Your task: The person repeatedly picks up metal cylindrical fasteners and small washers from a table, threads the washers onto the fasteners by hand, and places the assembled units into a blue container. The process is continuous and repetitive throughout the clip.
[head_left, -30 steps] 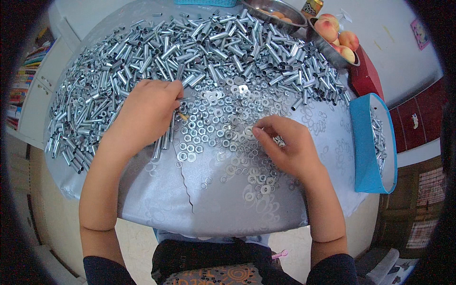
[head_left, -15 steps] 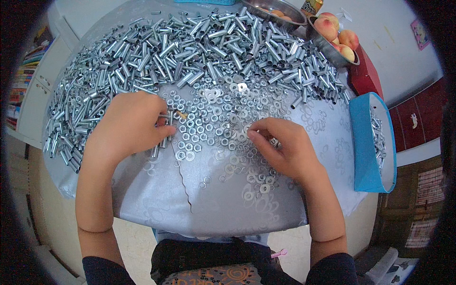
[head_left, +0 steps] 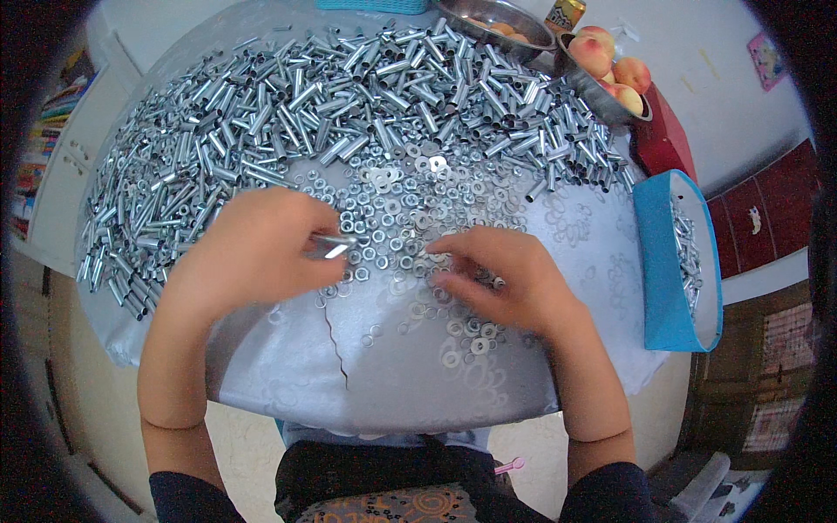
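Note:
My left hand (head_left: 253, 248) is closed on a shiny metal tube (head_left: 331, 246), which sticks out past the thumb and fingers toward the middle. Motion blurs its fingertips. Over the washers on the right, my right hand (head_left: 506, 275) has its thumb and fingers apart, with nothing visible between them. Hex nuts (head_left: 377, 235) lie between the two hands. Flat washers (head_left: 381, 179) and thin rings are scattered around the nuts and under my right hand. Beyond both hands, a broad heap of metal tubes (head_left: 296, 105) spreads across the table.
A wavy dark strand (head_left: 338, 353) lies near the table's front. On the right stands a blue fabric bin (head_left: 660, 261) with metal pieces inside. Peaches (head_left: 593, 50) fill a metal bowl at the far right, beside another metal bowl (head_left: 532, 44), a can (head_left: 565, 15) and a red box (head_left: 664, 139).
My left hand has moved right and slightly nearer, bringing the tube over the nuts. My right hand has shifted slightly left, and its thumb and fingers have spread from a pinch.

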The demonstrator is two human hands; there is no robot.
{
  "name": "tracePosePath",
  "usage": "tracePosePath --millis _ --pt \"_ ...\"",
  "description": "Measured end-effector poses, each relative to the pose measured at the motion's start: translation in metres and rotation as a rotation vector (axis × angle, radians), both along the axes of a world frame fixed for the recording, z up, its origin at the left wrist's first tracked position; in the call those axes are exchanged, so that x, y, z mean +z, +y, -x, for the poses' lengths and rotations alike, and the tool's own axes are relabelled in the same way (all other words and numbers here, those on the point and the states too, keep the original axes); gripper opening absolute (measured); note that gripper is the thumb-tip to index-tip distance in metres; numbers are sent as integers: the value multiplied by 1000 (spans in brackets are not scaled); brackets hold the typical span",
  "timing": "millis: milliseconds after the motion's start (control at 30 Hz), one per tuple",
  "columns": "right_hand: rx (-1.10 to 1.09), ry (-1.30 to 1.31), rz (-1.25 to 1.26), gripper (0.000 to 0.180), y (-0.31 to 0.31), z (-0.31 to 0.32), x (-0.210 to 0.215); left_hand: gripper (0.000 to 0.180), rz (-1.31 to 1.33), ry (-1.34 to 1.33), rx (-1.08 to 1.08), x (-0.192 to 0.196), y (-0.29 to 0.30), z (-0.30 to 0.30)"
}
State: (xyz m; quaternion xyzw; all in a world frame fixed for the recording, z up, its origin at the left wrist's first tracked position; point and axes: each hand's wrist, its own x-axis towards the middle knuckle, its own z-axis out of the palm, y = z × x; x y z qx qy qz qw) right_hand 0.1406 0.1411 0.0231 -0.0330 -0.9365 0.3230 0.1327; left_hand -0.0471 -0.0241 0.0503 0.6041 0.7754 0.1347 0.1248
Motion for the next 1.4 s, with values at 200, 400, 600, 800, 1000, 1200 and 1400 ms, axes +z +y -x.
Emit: tracePosePath --millis 200,400,600,800,1000,1200,1400 --pt "177 203 129 34 -8 2 -4 20 28 -836 -69 -13 16 -34" --pt "-23 132 282 25 1 -3 1 17 -31 -1080 55 -18 23 -36" --pt "-169 364 448 22 12 0 -8 23 -80 -1308 118 -34 26 -27" --pt "-96 176 25 34 11 -2 -3 16 -284 -1181 36 -25 25 -38" --pt "-50 89 -34 40 -1 0 1 14 -303 -944 36 -24 21 -45" --pt "1 173 -112 46 -3 1 -4 12 -416 -971 14 -36 25 -51" --pt "32 107 -135 47 -1 -1 -2 11 -320 -822 14 -33 25 -49"
